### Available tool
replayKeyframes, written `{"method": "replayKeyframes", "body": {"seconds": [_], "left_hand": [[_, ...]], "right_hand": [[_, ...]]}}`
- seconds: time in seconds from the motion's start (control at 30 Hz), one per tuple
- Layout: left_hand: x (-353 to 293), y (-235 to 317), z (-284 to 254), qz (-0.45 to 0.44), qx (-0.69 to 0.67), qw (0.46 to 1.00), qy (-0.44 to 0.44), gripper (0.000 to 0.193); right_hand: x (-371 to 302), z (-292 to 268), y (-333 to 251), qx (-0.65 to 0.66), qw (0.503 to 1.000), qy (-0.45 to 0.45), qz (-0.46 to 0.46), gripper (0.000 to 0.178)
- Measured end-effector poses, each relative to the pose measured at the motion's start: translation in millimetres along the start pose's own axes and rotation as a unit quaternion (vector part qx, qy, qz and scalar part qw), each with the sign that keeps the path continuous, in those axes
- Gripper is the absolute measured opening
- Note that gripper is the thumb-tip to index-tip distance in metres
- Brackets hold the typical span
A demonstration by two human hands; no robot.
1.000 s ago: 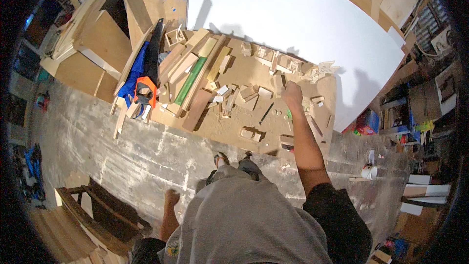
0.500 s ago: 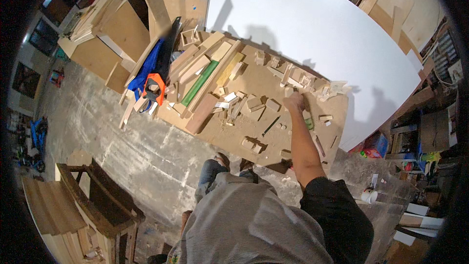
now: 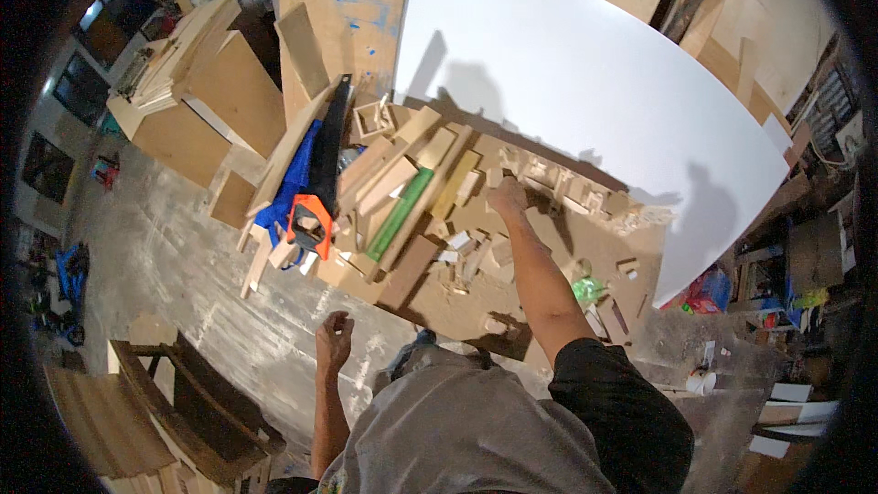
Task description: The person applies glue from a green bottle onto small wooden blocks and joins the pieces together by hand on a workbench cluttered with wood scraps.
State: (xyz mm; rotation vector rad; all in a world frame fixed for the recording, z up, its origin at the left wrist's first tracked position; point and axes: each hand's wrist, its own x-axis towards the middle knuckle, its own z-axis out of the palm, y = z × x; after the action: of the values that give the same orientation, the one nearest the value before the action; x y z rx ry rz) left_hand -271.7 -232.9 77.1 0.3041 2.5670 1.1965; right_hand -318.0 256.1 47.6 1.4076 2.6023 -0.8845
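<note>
My right hand reaches over the board, its fingers closed around a small pale wooden block. This is at the left end of a row of small wooden pieces along the board's far side. My left hand hangs over the floor, left of the board's near edge. It is loosely curled with fingers partly apart, and nothing shows in it. Between the hands lie several loose wood offcuts and a dark brown plank. My right forearm hides part of the board.
An orange-handled saw leans at the left beside a blue cloth. Wood strips and a green strip lie near it. A large white panel stands behind the board. A wooden frame is at lower left; a green plastic piece lies right.
My right hand has moved left along the row with the small block. My left hand has come into view at lower left. The whole view has shifted, with the board lower.
</note>
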Motion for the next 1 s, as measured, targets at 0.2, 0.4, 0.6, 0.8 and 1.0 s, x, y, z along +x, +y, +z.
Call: {"method": "replayKeyframes", "body": {"seconds": [0.2,0.4,0.6,0.8,1.0], "left_hand": [[32,26,-10,-0.032,-0.065,0.996,-0.043,0.023],[49,48,20,0.036,0.024,0.988,-0.148,0.030],[35,89,63,0.027,0.020,0.986,-0.161,0.033],[-26,60,148,0.082,0.005,0.984,-0.160,0.020],[-64,75,206,0.160,0.005,0.976,-0.146,0.027]], "right_hand": [[6,13,-10,0.053,0.998,0.016,0.004,0.062],[-93,-37,47,0.215,0.963,0.086,-0.135,0.032],[-241,-82,142,0.206,0.961,0.138,-0.121,0.024],[-319,-44,238,0.254,0.952,0.085,-0.147,0.017],[-337,-10,258,0.236,0.958,-0.041,-0.156,0.031]]}}
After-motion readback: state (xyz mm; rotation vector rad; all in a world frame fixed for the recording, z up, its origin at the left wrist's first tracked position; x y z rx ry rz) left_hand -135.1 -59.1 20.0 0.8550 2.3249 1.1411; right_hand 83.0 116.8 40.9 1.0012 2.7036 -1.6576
